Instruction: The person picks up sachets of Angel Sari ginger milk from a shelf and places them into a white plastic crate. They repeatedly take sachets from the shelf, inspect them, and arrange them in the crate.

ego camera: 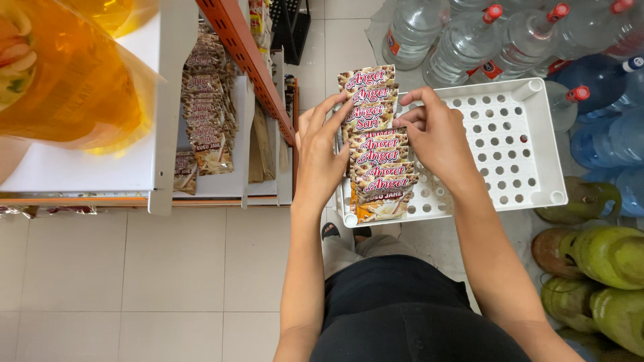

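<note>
Nearest the lens, upper left: bags of yellow cooking oil (70, 80), blurred, on the top white shelf (144, 171).

Centre: fanned stack of brown-and-white sachets (376, 144), overlapping like shingles, held upright between both hands above the left edge of a white perforated tray (530, 144).

Left hand (320, 157): clasped on the left side of the stack, fingers (335, 107) reaching to the upper sachets, palm against the lower ones.

Right hand (436, 134): gripping the right side of the stack, fingers (410, 121) curled over the middle sachets, thumb hidden behind them.

Lowest sachet: just above or touching the tray's near-left corner; contact not discernible.

Tray interior: bare, round holes in rows, raised rim with rounded corner posts.

Left of the hands: lower shelf level with a row of matching sachets (204, 107) lined up front to back, beneath an orange shelf rail (248, 60).

Beyond the tray's far edge: clear water bottles (469, 40) with red caps; at its right edge, blue-tinted large bottles (610, 127).

Lower right: green gas cylinders (604, 261) on the tiled floor (134, 281).

Bottom centre: dark-clothed lap, one sandalled foot beneath the tray's near edge.
</note>
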